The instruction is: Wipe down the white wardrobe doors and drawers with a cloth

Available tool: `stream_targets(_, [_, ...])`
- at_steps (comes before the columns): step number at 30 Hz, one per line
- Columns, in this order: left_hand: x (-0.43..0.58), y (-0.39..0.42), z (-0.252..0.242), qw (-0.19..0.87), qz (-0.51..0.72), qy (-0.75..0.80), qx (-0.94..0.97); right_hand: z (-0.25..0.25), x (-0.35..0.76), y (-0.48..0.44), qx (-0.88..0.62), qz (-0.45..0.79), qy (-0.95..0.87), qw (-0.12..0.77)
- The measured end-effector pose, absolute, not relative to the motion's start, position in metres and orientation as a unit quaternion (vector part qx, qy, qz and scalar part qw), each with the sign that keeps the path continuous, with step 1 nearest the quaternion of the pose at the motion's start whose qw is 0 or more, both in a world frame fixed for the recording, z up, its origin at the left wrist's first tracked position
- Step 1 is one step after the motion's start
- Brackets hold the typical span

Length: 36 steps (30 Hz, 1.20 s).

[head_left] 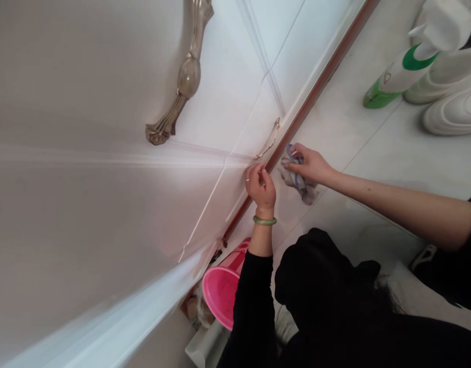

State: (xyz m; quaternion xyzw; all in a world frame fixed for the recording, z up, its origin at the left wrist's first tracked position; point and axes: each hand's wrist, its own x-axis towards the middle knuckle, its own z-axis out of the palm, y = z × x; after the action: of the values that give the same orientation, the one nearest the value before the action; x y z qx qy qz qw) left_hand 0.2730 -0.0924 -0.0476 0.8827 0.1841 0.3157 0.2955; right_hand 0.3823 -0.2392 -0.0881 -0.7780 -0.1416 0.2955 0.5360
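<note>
My right hand (310, 163) grips a crumpled greyish cloth (299, 179) with a blue edge, held just above the pale floor. My left hand (261, 189), with a ring and a green bangle on that arm, is at the low part of the white cabinet front (205, 204). Its fingers are curled together near the end of a small bronze-coloured handle (274, 138). Whether anything is between those fingertips is hidden. A reddish-brown strip (312, 97) runs along the cabinet's foot, between the two hands.
A larger bronze handle (188, 76) juts from the cabinet close to the camera. Beside my left forearm is a pink bucket (220, 291). On the tiled floor (358, 128) stand a spray bottle with green liquid (396, 76) and a pair of light shoes (452, 112).
</note>
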Motion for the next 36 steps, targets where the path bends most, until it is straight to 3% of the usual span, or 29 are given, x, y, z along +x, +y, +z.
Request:
stream_targets(4, [0.271, -0.098, -0.043, 0.342, 0.323, 0.206, 0.858, -0.074, 0.393, -0.202, -0.631, 0.347, -0.055, 0.691])
stream_targets(8, [0.269, -0.091, -0.036, 0.375, 0.282, 0.236, 0.851, -0.066, 0.388, -0.187, -0.478, 0.459, 0.033, 0.748])
stream_targets(15, [0.278, -0.074, -0.037, 0.414, 0.205, 0.200, 0.864, -0.061, 0.396, -0.182, -0.376, 0.534, 0.041, 0.756])
stream_targets(20, [0.282, -0.068, -0.046, 0.424, 0.155, 0.209, 0.867, -0.070, 0.405, -0.174, -0.505, 0.465, 0.010, 0.727])
stream_targets(25, [0.276, -0.077, -0.053, 0.403, 0.151, 0.230, 0.873, -0.094, 0.403, -0.183, -0.663, 0.380, -0.071, 0.641])
stream_targets(31, [0.275, -0.096, -0.052, 0.411, 0.190, 0.210, 0.866, -0.097, 0.406, -0.200, -0.460, 0.371, 0.071, 0.803])
stream_targets(36, [0.282, -0.097, -0.050, 0.418, 0.205, 0.222, 0.857, -0.079, 0.421, -0.187, -0.340, 0.471, 0.051, 0.812])
